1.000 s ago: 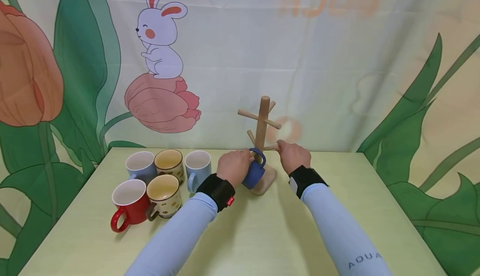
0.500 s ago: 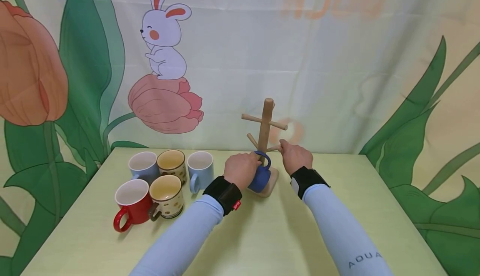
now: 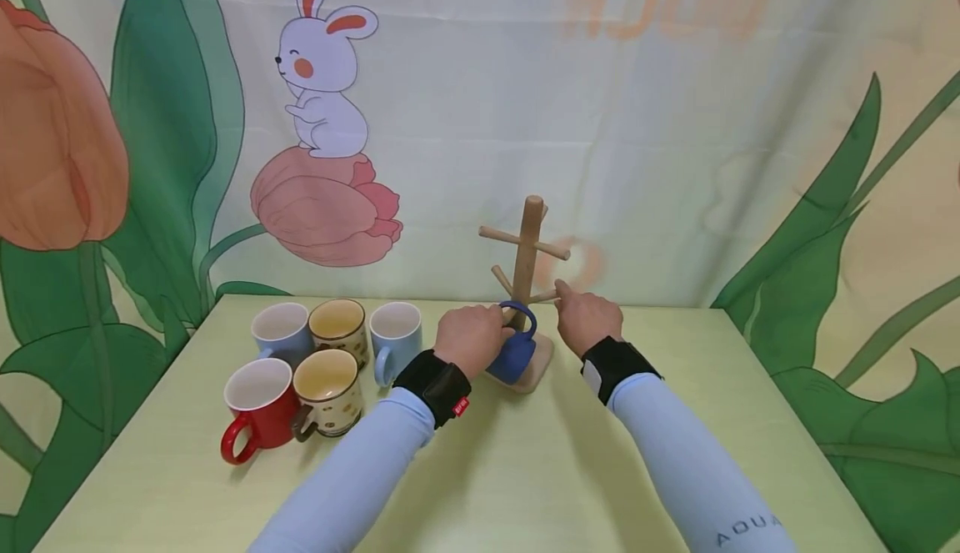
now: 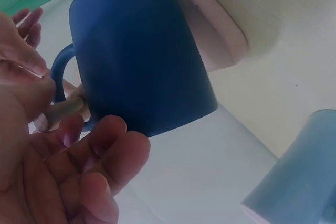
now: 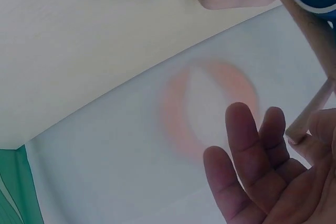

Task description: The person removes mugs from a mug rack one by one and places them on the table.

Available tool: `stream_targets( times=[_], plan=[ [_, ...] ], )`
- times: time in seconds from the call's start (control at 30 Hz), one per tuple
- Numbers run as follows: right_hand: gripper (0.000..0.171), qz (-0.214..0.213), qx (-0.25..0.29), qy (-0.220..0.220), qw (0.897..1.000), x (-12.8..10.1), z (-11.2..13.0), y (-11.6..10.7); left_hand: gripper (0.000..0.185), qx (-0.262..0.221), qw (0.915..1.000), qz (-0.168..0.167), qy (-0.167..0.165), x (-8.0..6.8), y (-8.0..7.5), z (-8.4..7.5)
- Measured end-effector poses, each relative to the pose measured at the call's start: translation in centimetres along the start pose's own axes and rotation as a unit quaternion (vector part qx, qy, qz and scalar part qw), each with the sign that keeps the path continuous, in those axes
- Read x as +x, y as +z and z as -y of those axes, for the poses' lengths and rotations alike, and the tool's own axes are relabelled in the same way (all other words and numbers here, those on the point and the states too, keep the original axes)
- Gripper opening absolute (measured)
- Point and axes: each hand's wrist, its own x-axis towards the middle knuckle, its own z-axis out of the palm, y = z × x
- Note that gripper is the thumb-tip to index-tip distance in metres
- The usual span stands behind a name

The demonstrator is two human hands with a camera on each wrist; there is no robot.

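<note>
In the head view my left hand (image 3: 471, 340) is at the handle of a dark blue mug (image 3: 513, 359), in front of a wooden mug tree (image 3: 527, 265). The left wrist view shows a lower peg (image 4: 62, 113) running through the handle loop (image 4: 62, 66). My left thumb and finger pinch there, other fingers loosely bent beside the mug's wall. The mug hangs tilted close over the tree's base (image 3: 538, 363). On the other side, my right hand (image 3: 588, 316) pinches the end of another lower peg (image 5: 310, 111) between thumb and index finger, its remaining fingers spread.
Left on the table (image 3: 600, 470) stand a red mug (image 3: 262, 407), two spotted cream mugs, one in front (image 3: 328, 393) and one behind (image 3: 339, 325), and two light blue mugs, one at the back left (image 3: 283, 332) and one nearer the tree (image 3: 397, 339). A printed curtain (image 3: 465, 119) hangs behind.
The blue mug and my left hand have shifted slightly down and right over the last second. My right hand keeps its pinch on the peg. The view has swayed a little.
</note>
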Motion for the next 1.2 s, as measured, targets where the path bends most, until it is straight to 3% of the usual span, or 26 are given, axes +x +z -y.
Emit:
stream_targets(
  times=[0.17, 0.27, 0.33, 0.57, 0.73, 1.0, 1.2],
  plan=[
    [0.033, -0.064, -0.017, -0.027, 0.997, -0.9, 1.3, -0.2, 0.048, -0.019, 0.9986, 0.045, -0.021, -0.1, -0.7, 1.1],
    [0.024, -0.111, -0.006, -0.041, 0.993, -1.6, 2.4, -0.2, 0.053, -0.027, 0.9981, 0.047, -0.030, -0.1, -0.9, 1.9],
    [0.021, -0.121, 0.010, -0.043, 0.992, -1.9, 3.3, -0.4, 0.051, -0.023, 0.9986, 0.040, -0.026, 0.0, -1.1, 2.5],
    [0.051, -0.029, 0.057, -0.007, 0.998, -2.4, 6.6, -1.3, 0.036, -0.027, 0.9976, 0.043, -0.046, 0.6, -1.2, 4.2],
    [0.054, 0.011, 0.039, -0.002, 0.999, -2.2, 8.1, -0.9, 0.030, -0.025, 0.9959, 0.058, -0.065, 0.9, -1.0, 4.8],
    [0.050, 0.019, -0.006, 0.012, 1.000, -1.8, 8.9, -0.1, 0.028, -0.021, 0.9953, 0.062, -0.071, 1.0, -0.7, 5.2],
    [0.052, -0.006, -0.020, 0.001, 1.000, -2.0, 8.6, 0.1, 0.028, -0.021, 0.9958, 0.060, -0.066, 1.1, -0.7, 5.0]
  ],
)
